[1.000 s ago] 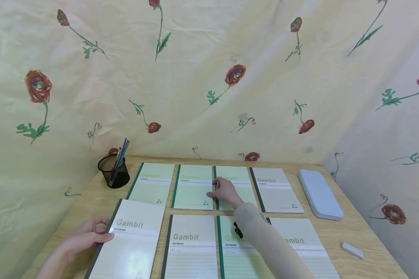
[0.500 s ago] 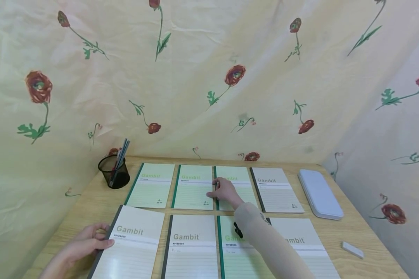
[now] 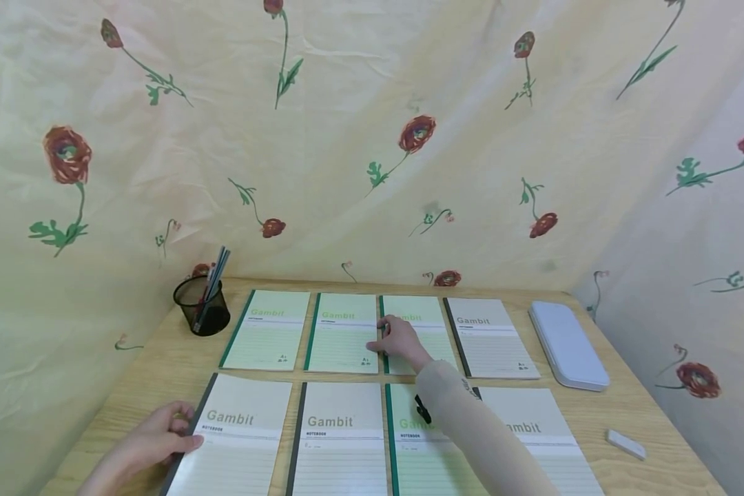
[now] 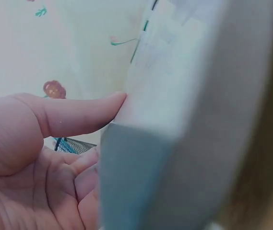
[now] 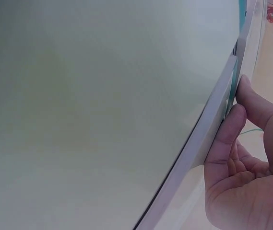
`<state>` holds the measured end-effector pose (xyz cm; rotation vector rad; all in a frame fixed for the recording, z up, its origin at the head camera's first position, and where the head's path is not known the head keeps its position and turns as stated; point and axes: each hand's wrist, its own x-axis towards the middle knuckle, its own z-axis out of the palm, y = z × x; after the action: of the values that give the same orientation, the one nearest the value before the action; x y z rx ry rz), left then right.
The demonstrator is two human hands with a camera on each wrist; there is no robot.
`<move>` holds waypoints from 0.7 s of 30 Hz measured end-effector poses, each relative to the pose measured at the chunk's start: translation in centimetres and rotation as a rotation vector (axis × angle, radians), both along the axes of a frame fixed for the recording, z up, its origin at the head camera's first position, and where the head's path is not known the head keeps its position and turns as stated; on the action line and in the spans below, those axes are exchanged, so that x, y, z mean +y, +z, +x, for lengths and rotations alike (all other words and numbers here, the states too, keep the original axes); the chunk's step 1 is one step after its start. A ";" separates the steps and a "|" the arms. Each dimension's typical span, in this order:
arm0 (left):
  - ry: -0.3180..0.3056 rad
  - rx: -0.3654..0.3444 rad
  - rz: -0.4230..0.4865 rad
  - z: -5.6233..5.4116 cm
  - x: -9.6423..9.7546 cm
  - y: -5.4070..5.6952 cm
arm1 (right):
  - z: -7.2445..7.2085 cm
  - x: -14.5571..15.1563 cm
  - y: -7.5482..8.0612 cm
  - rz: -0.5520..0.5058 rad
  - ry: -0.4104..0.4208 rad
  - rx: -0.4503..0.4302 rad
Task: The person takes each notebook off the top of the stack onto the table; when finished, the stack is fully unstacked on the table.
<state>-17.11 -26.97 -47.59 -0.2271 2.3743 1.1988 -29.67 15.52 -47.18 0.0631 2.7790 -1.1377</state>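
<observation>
At the front left, my left hand point(image 3: 151, 435) pinches the dark-spined edge of a Gambit notebook point(image 3: 242, 456), its thumb lying on the cover. Close up in the left wrist view, the thumb presses along the notebook point(image 4: 160, 86); the fingertips are hidden behind it. My right hand point(image 3: 399, 341) touches the narrow gap between two green-spined notebooks in the back row, the left one point(image 3: 344, 344) and the right one point(image 3: 423, 308). In the right wrist view, thumb and index fingertips meet the notebook edges; whether they pinch one is unclear.
Another green-spined notebook point(image 3: 269, 344) and a dark-spined one point(image 3: 490, 334) complete the back row. More notebooks lie in front, partly behind the right sleeve. A mesh pen cup point(image 3: 204, 310) stands back left. A pale flat case point(image 3: 568, 344) and an eraser point(image 3: 626, 445) lie right.
My left hand has drawn the front-left notebook down toward me, off the bottom edge of the green-spined notebook behind it, so a strip of table shows between them. My right hand has stayed put.
</observation>
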 end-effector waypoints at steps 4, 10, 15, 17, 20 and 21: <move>-0.016 0.002 -0.070 -0.1 0.0 -0.2 | 0.0 -0.1 0.1 0.002 -0.007 -0.010; -0.022 0.040 -0.113 0.2 0.3 0.0 | 0.1 -0.2 0.2 0.001 -0.004 -0.009; -0.037 0.057 -0.152 0.4 0.4 0.2 | 0.1 -0.2 0.0 -0.003 0.001 -0.004; -0.049 0.058 -0.172 0.5 0.3 0.4 | 0.0 -0.2 -0.1 0.001 -0.001 -0.004; -0.063 0.057 -0.185 0.4 0.3 0.5 | -0.1 -0.1 -0.1 0.011 -0.006 -0.004; -0.065 0.058 -0.184 0.4 0.3 0.5 | -0.1 0.0 -0.1 0.013 -0.009 -0.005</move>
<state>-16.67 -26.67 -47.09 -0.1747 2.5236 0.9705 -29.77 15.51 -47.32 0.0795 2.7843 -1.1205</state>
